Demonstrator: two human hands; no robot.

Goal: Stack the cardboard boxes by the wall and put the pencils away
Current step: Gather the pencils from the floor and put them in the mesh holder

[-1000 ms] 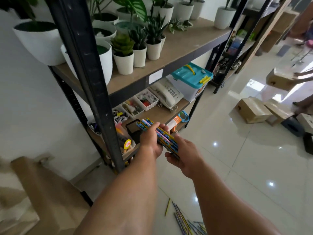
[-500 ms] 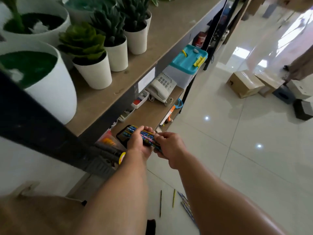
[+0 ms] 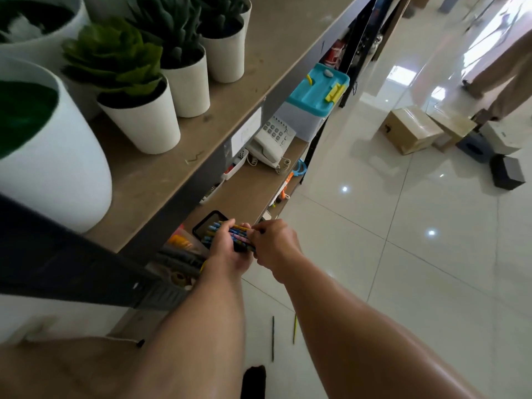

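pencils [image 3: 233, 235] bundled, clasped by left grip [image 3: 227, 254] and right grip [image 3: 275, 243]
long axis runs across both grips, far ends over the black tray [image 3: 207, 223] just beyond the left grip

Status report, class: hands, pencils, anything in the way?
Left hand, right hand grip pencil bundle at black holder, lower shelf. Loose pencils on floor. Nothing seen blocking.

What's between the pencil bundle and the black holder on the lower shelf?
Nothing visible. The left hand and right hand both grip the pencil bundle, and its far ends sit over the open black holder. The upper shelf board is above, apparently clear of the path.
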